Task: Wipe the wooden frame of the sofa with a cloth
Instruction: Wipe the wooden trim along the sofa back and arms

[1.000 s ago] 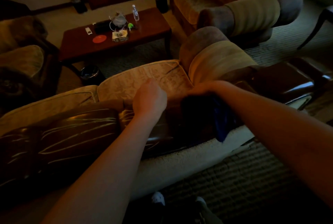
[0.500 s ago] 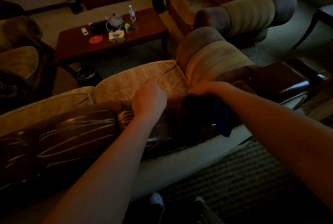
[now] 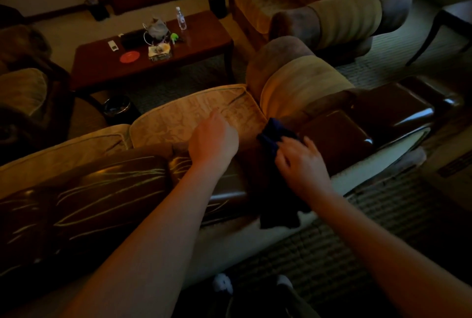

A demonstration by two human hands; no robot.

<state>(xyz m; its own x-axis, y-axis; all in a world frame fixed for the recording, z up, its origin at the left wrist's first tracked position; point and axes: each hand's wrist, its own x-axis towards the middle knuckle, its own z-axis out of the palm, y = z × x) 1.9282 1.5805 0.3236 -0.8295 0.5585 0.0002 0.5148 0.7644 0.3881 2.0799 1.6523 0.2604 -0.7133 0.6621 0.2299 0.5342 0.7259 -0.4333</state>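
The sofa's wooden frame (image 3: 337, 136) is a glossy dark brown rail along the top of the backrest, and I stand behind it. A dark blue cloth (image 3: 274, 131) lies across the rail, one end hanging down the sofa's pale back. My right hand (image 3: 301, 161) lies palm down on the cloth with fingers spread, pressing it onto the wood. My left hand (image 3: 213, 138) rests on the rail to the left of the cloth. Its fingers reach forward toward the beige seat cushion (image 3: 199, 115), and their tips are partly hidden.
Past the sofa stands a dark wooden coffee table (image 3: 204, 41) carrying a water bottle (image 3: 180, 18), a red disc (image 3: 129, 57) and small clutter. A second sofa (image 3: 332, 16) is at the back right and a black bin (image 3: 117, 110) by the table leg. Ribbed carpet (image 3: 344, 241) lies underfoot.
My right hand has drawn back from over the rail's front edge and now lies flat on the cloth on top. The cloth hangs lower down the back. My left hand has barely moved.
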